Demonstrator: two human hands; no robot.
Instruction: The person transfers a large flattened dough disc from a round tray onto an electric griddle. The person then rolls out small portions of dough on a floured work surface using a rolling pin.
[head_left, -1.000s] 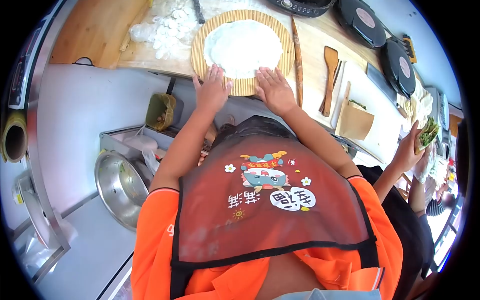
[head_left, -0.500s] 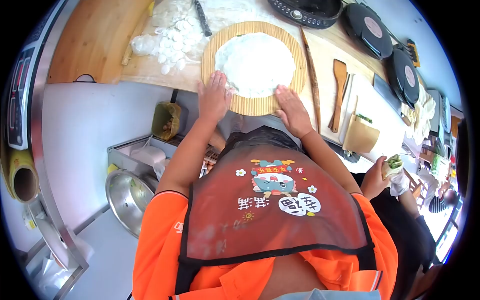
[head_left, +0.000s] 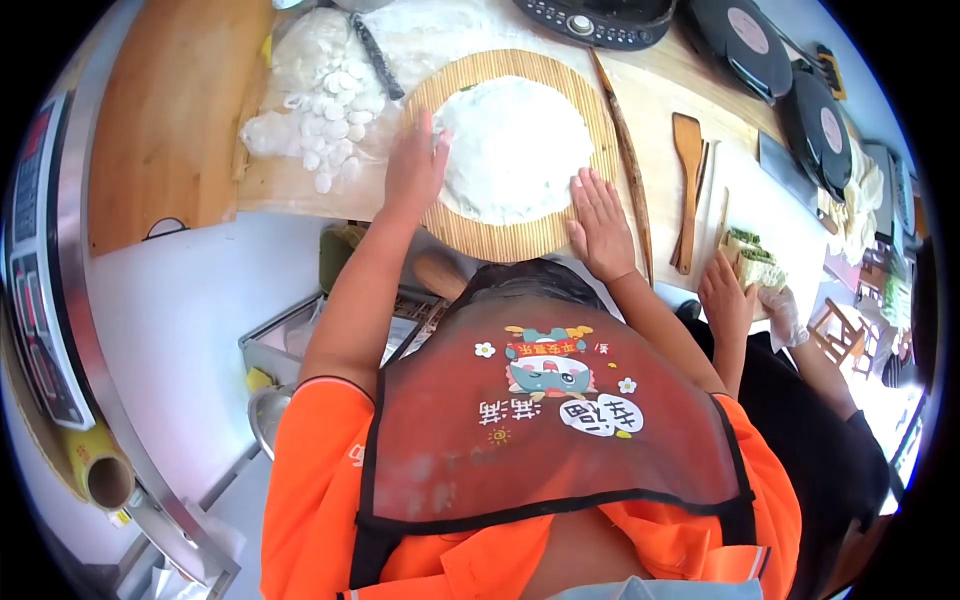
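While your left hand (head_left: 415, 170) stands at the left rim of the round bamboo board (head_left: 500, 238), its fingers stretched away from you and seen nearly edge-on, your right hand (head_left: 603, 225) lies at the lower-right rim, straight fingers side by side and thumb apart. Neither looks clamped on anything, though I cannot tell whether any left fingers hook beneath the board. The white sheet (head_left: 515, 150) lies on the board between your hands, near your side of the table (head_left: 280, 190), with a ring of bare slats around it.

If one hand pushed harder than the other, the board could skid or swing, I judge, and its right rim could knock the thin wooden rod (head_left: 625, 150) just beside it. The board's near rim seems to reach past the table's edge, so pressing down there might tip it. Your right fingertips sit close to the sheet's edge (touching or just short, I cannot say), and dragging them inward could crease or tear what looks like a soft layer.

Lying flat and close to round, the sheet points no particular way and has no clear long axis; glare hides most of its surface. The board is equally round; only its slats give a direction, running roughly away from your body.
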